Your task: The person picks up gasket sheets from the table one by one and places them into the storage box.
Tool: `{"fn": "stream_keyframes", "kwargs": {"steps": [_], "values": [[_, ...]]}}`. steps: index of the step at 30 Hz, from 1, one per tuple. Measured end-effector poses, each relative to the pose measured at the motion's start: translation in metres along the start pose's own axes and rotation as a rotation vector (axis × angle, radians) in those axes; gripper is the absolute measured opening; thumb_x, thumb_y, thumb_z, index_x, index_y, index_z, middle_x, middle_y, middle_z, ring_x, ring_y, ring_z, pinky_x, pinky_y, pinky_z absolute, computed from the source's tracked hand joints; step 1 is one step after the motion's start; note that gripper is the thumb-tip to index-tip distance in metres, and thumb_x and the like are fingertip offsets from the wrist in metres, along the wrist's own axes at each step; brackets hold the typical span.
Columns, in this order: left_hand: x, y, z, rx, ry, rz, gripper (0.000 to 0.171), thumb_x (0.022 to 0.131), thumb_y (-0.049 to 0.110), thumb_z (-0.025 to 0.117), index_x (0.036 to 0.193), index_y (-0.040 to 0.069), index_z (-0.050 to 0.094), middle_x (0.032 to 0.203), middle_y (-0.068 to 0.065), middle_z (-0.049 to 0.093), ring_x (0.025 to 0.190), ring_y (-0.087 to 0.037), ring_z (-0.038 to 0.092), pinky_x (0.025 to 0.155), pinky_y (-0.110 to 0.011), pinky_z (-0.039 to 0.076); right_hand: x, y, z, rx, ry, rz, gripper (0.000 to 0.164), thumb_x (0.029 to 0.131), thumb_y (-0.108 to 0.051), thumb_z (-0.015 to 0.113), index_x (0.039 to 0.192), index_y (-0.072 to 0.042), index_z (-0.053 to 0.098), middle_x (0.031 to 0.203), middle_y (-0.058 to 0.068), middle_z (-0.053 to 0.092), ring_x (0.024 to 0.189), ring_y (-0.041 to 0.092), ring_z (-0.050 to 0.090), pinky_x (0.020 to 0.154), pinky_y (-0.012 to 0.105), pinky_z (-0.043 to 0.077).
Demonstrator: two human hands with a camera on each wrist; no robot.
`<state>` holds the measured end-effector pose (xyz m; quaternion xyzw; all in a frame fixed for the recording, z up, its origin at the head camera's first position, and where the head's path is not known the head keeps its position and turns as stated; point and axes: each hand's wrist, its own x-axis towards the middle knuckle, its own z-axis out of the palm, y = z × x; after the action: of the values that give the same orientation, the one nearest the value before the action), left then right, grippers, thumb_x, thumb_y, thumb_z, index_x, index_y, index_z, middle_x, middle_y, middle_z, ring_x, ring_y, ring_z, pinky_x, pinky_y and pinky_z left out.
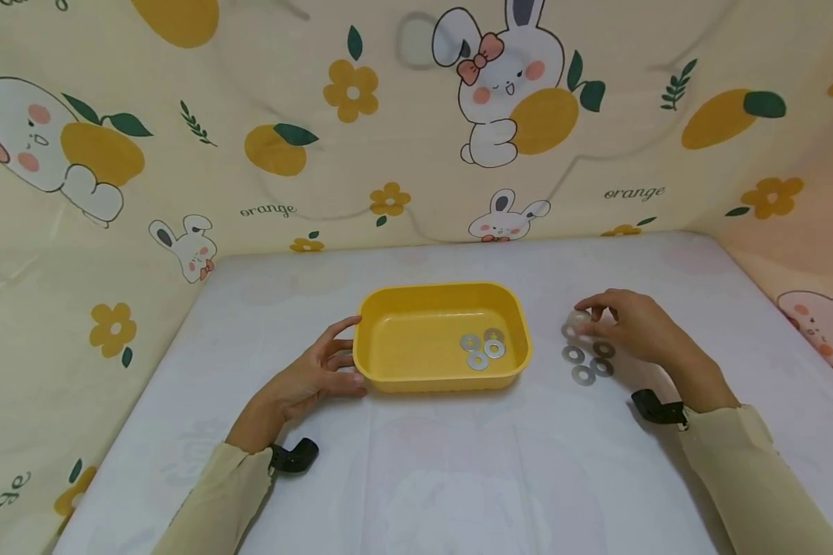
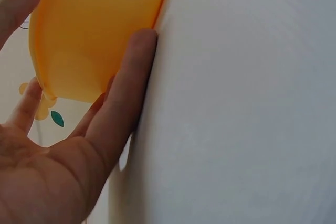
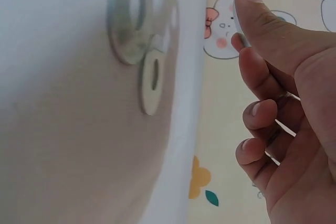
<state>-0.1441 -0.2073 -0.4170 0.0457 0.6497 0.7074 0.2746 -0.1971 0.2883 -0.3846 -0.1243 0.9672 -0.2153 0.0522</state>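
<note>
A yellow plastic tray sits on the white-covered table, with several flat metal washers lying in its right part. My left hand touches the tray's left end, its fingers spread along the outer wall; in the left wrist view the extended fingers lie against the tray. Right of the tray, my right hand pinches a washer between thumb and index finger. Below that hand several more washers lie on the table. The right wrist view shows only a thin edge of the pinched washer behind the thumb.
Behind the table hangs a cream cloth printed with rabbits, oranges and flowers, which also closes off the left side. A pinkish cloth stands along the right. Dark wrist-worn devices sit at both cuffs.
</note>
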Motion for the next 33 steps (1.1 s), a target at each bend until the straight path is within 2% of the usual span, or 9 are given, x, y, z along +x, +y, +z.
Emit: {"fn": "stream_keyframes", "kwargs": {"steps": [6, 10, 13, 19, 25, 30, 33], "values": [[0.000, -0.001, -0.001, 0.004, 0.009, 0.019, 0.094, 0.086, -0.002, 0.073, 0.155, 0.035, 0.022, 0.153, -0.016, 0.030, 0.123, -0.028, 0.056, 0.095, -0.048, 0.058, 0.001, -0.004, -0.003, -0.002, 0.016, -0.019, 0.040, 0.089, -0.033, 0.075, 0.122, -0.011, 0.069, 0.097, 0.003, 0.059, 0.087, 0.022, 0.047, 0.057, 0.025, 0.040], [0.002, -0.002, -0.001, 0.030, 0.020, 0.011, 0.093, 0.086, 0.000, 0.074, 0.155, 0.036, 0.022, 0.154, -0.016, 0.030, 0.125, -0.029, 0.054, 0.095, -0.049, 0.058, 0.000, -0.006, -0.002, 0.000, 0.019, -0.020, 0.040, 0.088, -0.032, 0.075, 0.122, -0.011, 0.069, 0.096, 0.003, 0.059, 0.085, 0.022, 0.047, 0.055, 0.025, 0.039], [0.002, -0.002, 0.000, 0.062, 0.040, 0.004, 0.090, 0.088, 0.004, 0.073, 0.155, 0.036, 0.022, 0.154, -0.016, 0.030, 0.125, -0.031, 0.054, 0.095, -0.049, 0.058, 0.000, -0.007, -0.002, -0.017, 0.036, -0.054, 0.039, 0.088, -0.031, 0.076, 0.121, -0.011, 0.070, 0.095, 0.002, 0.059, 0.086, 0.022, 0.047, 0.057, 0.025, 0.038], [0.001, -0.001, 0.000, 0.083, 0.060, 0.004, 0.089, 0.088, 0.007, 0.074, 0.154, 0.036, 0.022, 0.153, -0.017, 0.031, 0.123, -0.031, 0.056, 0.095, -0.050, 0.058, -0.001, -0.014, -0.005, -0.046, 0.112, -0.157, 0.035, 0.086, -0.028, 0.077, 0.117, -0.012, 0.071, 0.091, 0.000, 0.060, 0.086, 0.021, 0.046, 0.063, 0.025, 0.036], [0.002, -0.001, 0.002, 0.088, 0.063, -0.009, 0.089, 0.088, 0.008, 0.074, 0.154, 0.037, 0.023, 0.153, -0.016, 0.033, 0.121, -0.029, 0.058, 0.095, -0.049, 0.058, -0.007, -0.029, -0.011, -0.045, 0.171, -0.194, 0.034, 0.086, -0.028, 0.078, 0.116, -0.015, 0.071, 0.090, -0.002, 0.059, 0.084, 0.018, 0.045, 0.062, 0.024, 0.036], [0.004, -0.001, 0.005, 0.087, 0.063, -0.010, 0.086, 0.089, 0.005, 0.072, 0.153, 0.038, 0.024, 0.152, -0.016, 0.033, 0.122, -0.030, 0.057, 0.094, -0.049, 0.058, -0.011, -0.049, -0.021, 0.010, 0.271, -0.206, 0.032, 0.083, -0.025, 0.081, 0.113, -0.017, 0.072, 0.092, -0.001, 0.060, 0.084, 0.015, 0.043, 0.063, 0.024, 0.035], [0.006, -0.001, 0.006, 0.085, 0.061, -0.011, 0.087, 0.089, 0.003, 0.072, 0.153, 0.037, 0.023, 0.152, -0.016, 0.033, 0.122, -0.031, 0.057, 0.093, -0.048, 0.059, -0.011, -0.058, -0.023, 0.043, 0.295, -0.219, 0.031, 0.083, -0.026, 0.081, 0.113, -0.019, 0.072, 0.092, -0.001, 0.060, 0.084, 0.014, 0.043, 0.063, 0.023, 0.034]]}}
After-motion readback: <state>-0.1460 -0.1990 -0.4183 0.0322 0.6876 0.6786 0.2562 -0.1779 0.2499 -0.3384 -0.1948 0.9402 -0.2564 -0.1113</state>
